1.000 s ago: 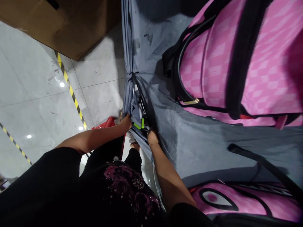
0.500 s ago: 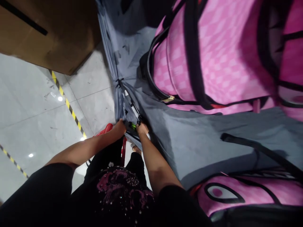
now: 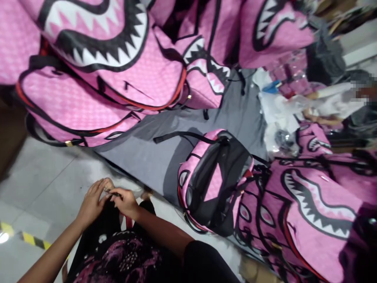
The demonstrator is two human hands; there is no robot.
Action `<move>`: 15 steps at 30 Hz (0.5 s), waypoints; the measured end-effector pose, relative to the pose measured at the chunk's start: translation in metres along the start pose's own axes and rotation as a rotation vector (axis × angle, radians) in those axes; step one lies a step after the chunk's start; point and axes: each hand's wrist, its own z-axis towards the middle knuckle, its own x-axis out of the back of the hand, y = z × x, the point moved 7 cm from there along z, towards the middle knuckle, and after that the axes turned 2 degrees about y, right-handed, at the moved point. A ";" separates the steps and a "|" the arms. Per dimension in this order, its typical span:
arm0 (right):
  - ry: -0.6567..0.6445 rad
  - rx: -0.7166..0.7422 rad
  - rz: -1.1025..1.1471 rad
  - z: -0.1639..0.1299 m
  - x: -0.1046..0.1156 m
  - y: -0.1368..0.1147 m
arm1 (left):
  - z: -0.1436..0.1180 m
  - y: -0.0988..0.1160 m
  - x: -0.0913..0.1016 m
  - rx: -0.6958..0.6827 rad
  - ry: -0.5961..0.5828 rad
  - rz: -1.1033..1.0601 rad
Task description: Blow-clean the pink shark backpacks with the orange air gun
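Observation:
My left hand (image 3: 93, 201) and my right hand (image 3: 126, 201) meet in front of my lap, beside the edge of the grey cloth-covered table. A small dark thin piece (image 3: 115, 193) is pinched between the fingertips of my right hand; its kind is too small and blurred to tell. The fingers of my left hand are bent around the same spot, and what they hold is hidden. Nearest to my hands on the table lies an open pink backpack (image 3: 216, 182) with a dark lining and a loose black strap (image 3: 179, 135).
Pink shark-mouth backpacks (image 3: 97, 94) are piled along the table's far side. More pink backpacks (image 3: 318, 208) stand at the right. The grey cloth (image 3: 141, 153) shows between them. A co-worker's arm (image 3: 324, 118) is at the far right, near clear plastic bags (image 3: 279, 118).
Both hands have left the folds of the grey cloth and come together before my lap, a small dark piece in the right. My view has swung right across the table.

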 end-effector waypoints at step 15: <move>-0.009 0.090 -0.548 -0.221 0.310 0.007 | 0.033 0.279 -0.018 -0.287 -0.204 0.377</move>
